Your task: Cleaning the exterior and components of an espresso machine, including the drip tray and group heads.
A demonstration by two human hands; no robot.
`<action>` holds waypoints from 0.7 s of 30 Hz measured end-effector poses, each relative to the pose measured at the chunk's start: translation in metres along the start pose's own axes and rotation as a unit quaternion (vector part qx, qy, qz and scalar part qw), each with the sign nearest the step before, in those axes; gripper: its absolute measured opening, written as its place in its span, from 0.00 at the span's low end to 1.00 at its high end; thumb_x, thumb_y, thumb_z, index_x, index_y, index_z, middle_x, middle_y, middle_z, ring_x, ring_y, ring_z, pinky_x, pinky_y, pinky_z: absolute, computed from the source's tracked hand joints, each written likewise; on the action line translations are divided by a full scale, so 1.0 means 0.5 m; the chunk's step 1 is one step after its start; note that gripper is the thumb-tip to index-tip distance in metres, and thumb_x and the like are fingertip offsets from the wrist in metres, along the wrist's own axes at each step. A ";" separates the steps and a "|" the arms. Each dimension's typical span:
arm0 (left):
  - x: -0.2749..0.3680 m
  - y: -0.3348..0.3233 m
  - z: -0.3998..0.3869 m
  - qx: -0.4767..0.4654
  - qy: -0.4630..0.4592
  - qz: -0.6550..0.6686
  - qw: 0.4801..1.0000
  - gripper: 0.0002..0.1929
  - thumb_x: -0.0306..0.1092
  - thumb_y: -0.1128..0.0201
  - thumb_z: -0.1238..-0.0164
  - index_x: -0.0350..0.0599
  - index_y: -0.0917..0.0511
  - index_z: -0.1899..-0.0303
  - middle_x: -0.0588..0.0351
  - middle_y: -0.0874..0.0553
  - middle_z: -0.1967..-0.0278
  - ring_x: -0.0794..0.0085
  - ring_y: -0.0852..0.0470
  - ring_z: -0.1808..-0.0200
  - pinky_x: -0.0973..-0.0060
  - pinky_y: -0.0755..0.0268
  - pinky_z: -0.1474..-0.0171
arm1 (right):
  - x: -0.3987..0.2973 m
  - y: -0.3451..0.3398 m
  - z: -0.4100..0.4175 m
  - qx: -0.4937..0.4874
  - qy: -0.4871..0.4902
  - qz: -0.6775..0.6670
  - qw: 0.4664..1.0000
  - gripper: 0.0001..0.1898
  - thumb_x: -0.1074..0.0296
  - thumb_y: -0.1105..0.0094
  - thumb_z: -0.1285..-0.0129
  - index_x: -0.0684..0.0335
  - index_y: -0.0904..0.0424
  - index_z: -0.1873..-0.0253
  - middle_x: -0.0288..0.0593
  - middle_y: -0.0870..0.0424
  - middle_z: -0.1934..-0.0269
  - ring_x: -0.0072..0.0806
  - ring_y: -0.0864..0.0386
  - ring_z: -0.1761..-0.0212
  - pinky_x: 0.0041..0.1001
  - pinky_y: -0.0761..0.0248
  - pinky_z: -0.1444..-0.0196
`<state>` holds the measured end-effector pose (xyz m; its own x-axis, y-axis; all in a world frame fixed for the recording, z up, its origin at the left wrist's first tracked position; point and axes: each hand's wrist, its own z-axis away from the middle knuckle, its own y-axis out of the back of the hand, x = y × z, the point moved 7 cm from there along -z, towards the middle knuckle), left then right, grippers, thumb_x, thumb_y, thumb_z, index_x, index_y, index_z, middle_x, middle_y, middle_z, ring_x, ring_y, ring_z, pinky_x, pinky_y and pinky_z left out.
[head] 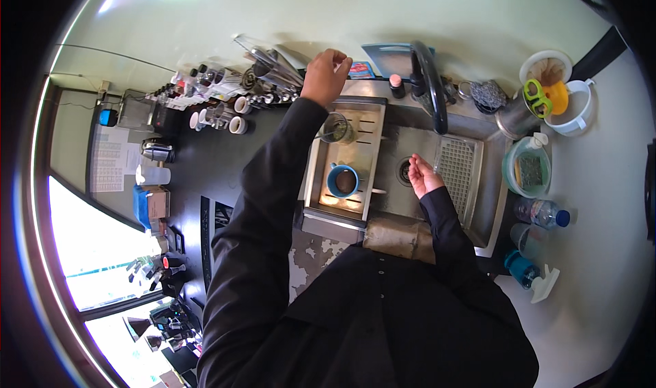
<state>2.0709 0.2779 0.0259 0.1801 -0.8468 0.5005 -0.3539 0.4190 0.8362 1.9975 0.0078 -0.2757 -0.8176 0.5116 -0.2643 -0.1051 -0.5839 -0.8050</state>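
Observation:
My left hand [326,75] is raised over the back ledge, just left of a small blue and pink packet [362,70]. Its fingers are loosely curled with a gap at the thumb, and nothing shows in them. Over the steel sink [389,155], my right hand [424,175] is held near the drain [405,171], fingers lightly bent and empty. A black faucet [439,101] arches above it. On the slotted drip tray [328,155] stand a blue mug [331,183] with dark contents and a glass [344,126] with green bits and a utensil inside.
A perforated rack [459,167] lies in the sink's right side. Along the right ledge stand a green tub [507,165] with a sponge, a plastic bottle [548,214] and a spray bottle [525,272]. Several utensils [271,70] and white cups [238,125] line the left counter [210,155].

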 end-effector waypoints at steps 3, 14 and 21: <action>-0.059 -0.026 -0.045 -0.018 -0.009 -0.136 0.990 0.26 0.52 0.36 0.37 0.34 0.23 0.52 0.39 0.19 0.53 0.51 0.21 0.47 0.61 0.31 0.44 | 0.013 0.010 0.003 0.075 0.011 -0.090 0.993 0.11 0.65 0.45 0.30 0.63 0.24 0.48 0.36 0.19 0.63 0.19 0.22 0.70 0.15 0.27 0.68; -0.230 -0.101 -0.013 -0.059 0.236 -0.240 0.940 0.47 0.63 0.26 0.59 0.39 0.34 0.41 0.38 0.28 0.42 0.43 0.26 0.41 0.54 0.30 0.42 | -0.001 -0.052 0.076 0.108 0.076 -0.086 0.988 0.08 0.63 0.38 0.34 0.60 0.21 0.56 0.26 0.27 0.76 0.13 0.31 0.79 0.17 0.32 0.75; -0.269 -0.063 -0.004 0.003 0.254 -0.213 0.943 0.44 0.60 0.27 0.56 0.36 0.33 0.44 0.40 0.25 0.46 0.45 0.21 0.47 0.56 0.28 0.44 | -0.030 -0.100 0.057 0.054 0.056 -0.072 0.994 0.10 0.67 0.39 0.34 0.65 0.22 0.52 0.34 0.21 0.67 0.14 0.28 0.77 0.17 0.27 0.68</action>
<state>2.0594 0.3794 -0.0673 0.7234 -0.6710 0.1630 -0.1552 0.0721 0.9853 1.9989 0.0116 -0.2164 -0.7223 0.6578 -0.2136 -0.2805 -0.5610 -0.7789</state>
